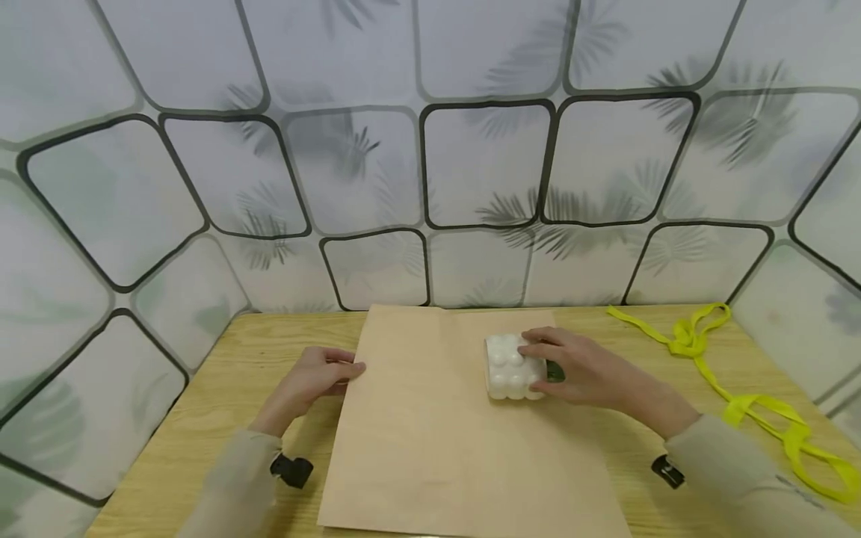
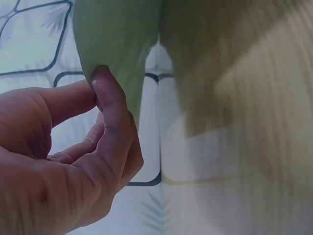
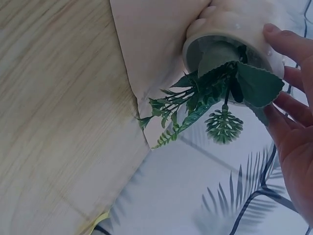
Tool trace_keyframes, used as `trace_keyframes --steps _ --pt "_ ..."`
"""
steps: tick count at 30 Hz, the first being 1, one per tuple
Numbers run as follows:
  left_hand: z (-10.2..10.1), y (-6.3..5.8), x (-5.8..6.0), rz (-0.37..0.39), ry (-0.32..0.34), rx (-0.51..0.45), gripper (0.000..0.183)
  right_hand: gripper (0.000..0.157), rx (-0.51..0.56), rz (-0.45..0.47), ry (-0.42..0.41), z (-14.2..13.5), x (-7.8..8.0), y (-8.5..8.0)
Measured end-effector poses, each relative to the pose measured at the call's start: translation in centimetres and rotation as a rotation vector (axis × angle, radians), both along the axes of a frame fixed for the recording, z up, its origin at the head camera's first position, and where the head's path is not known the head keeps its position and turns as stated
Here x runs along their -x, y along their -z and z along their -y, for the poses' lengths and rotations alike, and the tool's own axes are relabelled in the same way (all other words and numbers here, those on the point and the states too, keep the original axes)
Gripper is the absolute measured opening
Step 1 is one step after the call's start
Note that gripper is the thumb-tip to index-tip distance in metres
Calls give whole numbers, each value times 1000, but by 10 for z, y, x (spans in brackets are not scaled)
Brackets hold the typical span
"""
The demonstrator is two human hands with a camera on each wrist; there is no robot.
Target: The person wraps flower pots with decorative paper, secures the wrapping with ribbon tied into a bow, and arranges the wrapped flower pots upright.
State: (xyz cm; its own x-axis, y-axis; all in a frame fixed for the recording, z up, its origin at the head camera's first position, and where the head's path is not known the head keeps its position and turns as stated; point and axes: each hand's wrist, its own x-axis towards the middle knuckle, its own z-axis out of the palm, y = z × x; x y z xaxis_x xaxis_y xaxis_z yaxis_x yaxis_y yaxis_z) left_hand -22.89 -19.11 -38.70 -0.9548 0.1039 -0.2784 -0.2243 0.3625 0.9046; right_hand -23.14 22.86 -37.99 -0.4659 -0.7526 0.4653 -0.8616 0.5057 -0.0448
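Note:
A large sheet of brown wrapping paper lies over the table, with a lengthwise crease. My left hand pinches its left edge between thumb and fingers; in the left wrist view the paper is lifted off the wood there. On the sheet's right part, a white bubble-textured flowerpot lies on its side, its mouth toward the right. My right hand grips it around the mouth end. From the pot's opening, green artificial leaves and sprigs stick out in the right wrist view; in the head view my hand mostly hides them.
A bright yellow ribbon, knotted and looped, trails along the right side of the wooden table. Behind and at both sides rises a pale wall covering with dark outlines and leaf prints, meeting the table's far edge.

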Motion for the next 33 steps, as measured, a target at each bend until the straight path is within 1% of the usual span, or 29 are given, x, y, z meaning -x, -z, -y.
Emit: trace_keyframes --steps 3,9,15,18,21,24,28,33 --pt "8 -10 -2 -19 20 -11 49 53 12 9 -7 9 0 1" --pt "14 -33 -4 -55 54 -4 52 53 31 -9 -26 22 0 2" --pt "12 -52 -7 -72 45 -29 53 52 38 -7 -27 34 2 5" --pt "9 -60 -8 -88 42 -31 53 51 56 -9 -32 39 2 6" --pt "5 -66 -9 -100 35 -56 54 51 86 -7 -41 44 3 6" --pt "-1 -72 -9 -105 41 -97 54 50 102 15 -34 48 3 6" --pt "-14 -78 -7 -101 56 -174 55 46 105 59 -6 51 4 5" --pt "-34 -84 -3 -86 64 -315 54 43 129 74 -5 52 6 6"
